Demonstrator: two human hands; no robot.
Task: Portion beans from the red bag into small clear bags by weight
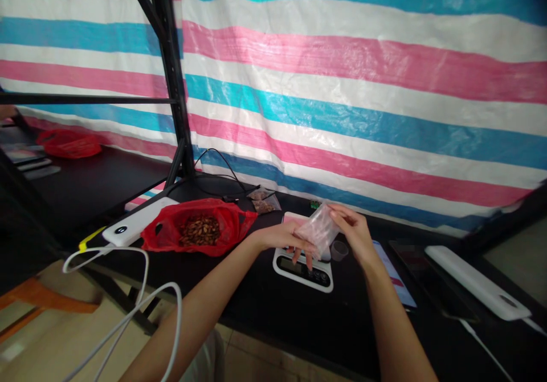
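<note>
Both of my hands hold a small clear plastic bag (318, 229) just above a white digital scale (302, 270) on the black table (273, 313). My left hand (285, 239) grips the bag's lower left side, fingers hanging over the scale's display. Pinching the bag's upper right edge is my right hand (354, 232). To the left lies an open red plastic bag (196, 229) full of brown nuts.
A small clear cup (339, 251) stands right of the scale. Two filled small bags (264, 201) lie behind. White power banks (137, 222) (474, 282) with cables flank the work spot. A black metal frame (171, 74) rises at the left; a striped tarp (363, 85) hangs behind.
</note>
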